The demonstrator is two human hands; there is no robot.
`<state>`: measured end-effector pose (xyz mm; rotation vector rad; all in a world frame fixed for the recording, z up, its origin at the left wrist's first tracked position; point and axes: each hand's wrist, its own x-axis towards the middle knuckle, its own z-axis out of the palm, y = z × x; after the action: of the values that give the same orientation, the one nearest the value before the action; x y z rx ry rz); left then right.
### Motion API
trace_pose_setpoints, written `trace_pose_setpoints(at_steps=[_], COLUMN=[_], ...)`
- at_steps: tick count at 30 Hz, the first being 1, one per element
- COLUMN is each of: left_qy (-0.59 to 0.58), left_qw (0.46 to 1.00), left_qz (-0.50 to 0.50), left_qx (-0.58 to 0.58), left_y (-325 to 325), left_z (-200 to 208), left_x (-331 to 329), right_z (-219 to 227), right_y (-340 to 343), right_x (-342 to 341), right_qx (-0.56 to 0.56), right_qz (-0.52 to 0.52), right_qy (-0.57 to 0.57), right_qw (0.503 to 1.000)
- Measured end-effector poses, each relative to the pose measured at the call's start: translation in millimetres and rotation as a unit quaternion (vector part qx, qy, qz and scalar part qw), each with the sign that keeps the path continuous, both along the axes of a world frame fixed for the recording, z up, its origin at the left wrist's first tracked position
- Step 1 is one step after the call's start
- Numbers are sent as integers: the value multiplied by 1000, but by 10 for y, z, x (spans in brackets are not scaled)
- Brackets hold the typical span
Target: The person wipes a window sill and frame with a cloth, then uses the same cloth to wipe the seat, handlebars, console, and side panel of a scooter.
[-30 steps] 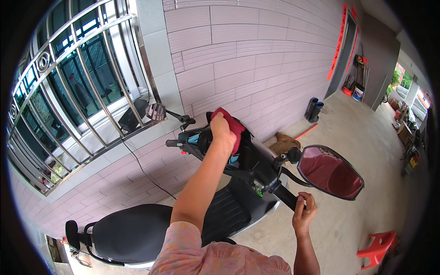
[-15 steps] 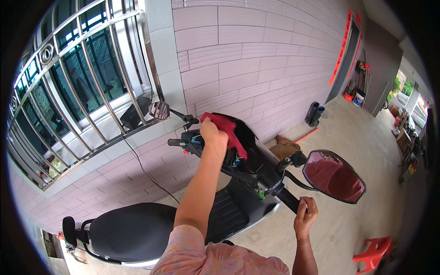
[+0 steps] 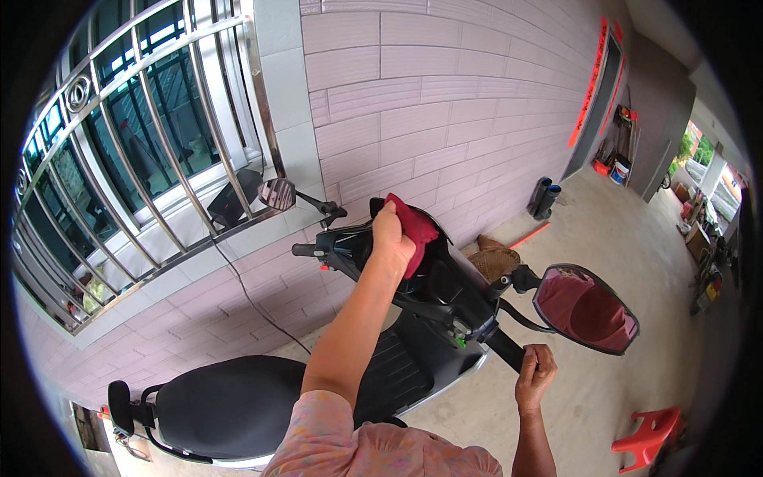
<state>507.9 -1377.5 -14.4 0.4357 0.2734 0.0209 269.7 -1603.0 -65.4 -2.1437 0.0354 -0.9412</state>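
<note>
A black scooter (image 3: 226,401) stands along the tiled wall, its front toward the upper right. My left hand (image 3: 393,238) presses a dark red cloth (image 3: 418,230) against the top of the front panel, behind the handlebar. Its fingers are closed on the cloth. At the right end of the handlebar, my right hand (image 3: 536,377) is wrapped round the black handlebar grip (image 3: 505,350). The right mirror (image 3: 586,308) reflects a reddish shape; the smaller left mirror (image 3: 277,194) is close to the window. My left forearm hides part of the dashboard.
A barred window (image 3: 159,135) and a pinkish tiled wall (image 3: 421,87) run along the left and back. Beyond the scooter's front are a brown woven item (image 3: 494,262) and dark boots (image 3: 544,199). A red plastic stool (image 3: 648,439) stands at the lower right.
My left hand has slid to the right over the front panel with the red cloth. The handlebar has shifted slightly right, my right hand still on its grip.
</note>
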Motion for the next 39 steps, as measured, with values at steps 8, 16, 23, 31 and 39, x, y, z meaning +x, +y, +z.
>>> trace_pose_setpoints(at_steps=[8,16,23,31,39], left_qy=[-11,-59,51,0,7], left_qw=[989,994,990,999,991], left_qz=[-146,-62,102,-37,-122], left_qx=[28,-66,-87,-24,63], left_y=[133,549,310,113,47], left_z=[-5,65,155,-87,131], left_x=[-215,-250,258,241,-217], right_z=[-32,-14,6,2,-7], right_y=[4,-14,23,51,20], right_x=[9,-18,-4,-2,-2], right_qx=[-26,-36,-24,-11,-2], right_qz=[9,-18,-16,-31,-17], right_qy=[-17,-10,-3,7,-4], right_qw=[999,999,1000,999,1000])
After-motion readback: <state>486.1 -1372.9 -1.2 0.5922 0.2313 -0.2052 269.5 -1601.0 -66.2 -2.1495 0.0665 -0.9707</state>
